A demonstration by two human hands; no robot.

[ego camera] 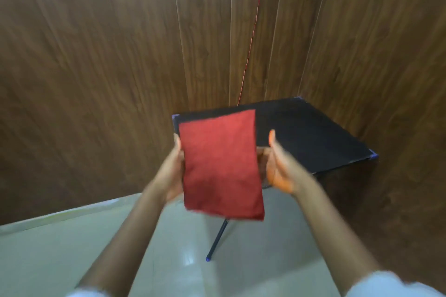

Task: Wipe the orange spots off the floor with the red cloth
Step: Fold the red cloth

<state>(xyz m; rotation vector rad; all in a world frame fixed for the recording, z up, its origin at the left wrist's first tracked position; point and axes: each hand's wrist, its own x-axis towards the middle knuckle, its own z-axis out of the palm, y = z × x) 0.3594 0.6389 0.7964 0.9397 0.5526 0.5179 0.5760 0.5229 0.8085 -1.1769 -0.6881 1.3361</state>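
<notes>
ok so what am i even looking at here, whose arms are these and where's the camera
No machine here: these are a person's bare arms, seen from one camera worn on their head, looking forward and down. The left hand holds a red cloth up by its left edge; the right hand is at its right edge, fingers hidden behind it. Behind stands a black table against a wooden wall, on a pale floor.

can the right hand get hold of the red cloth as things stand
Probably yes: the right hand sits at the edge of the red cloth, nothing between them, while the left hand holds the other side. The right fingers are hidden behind it.
</notes>
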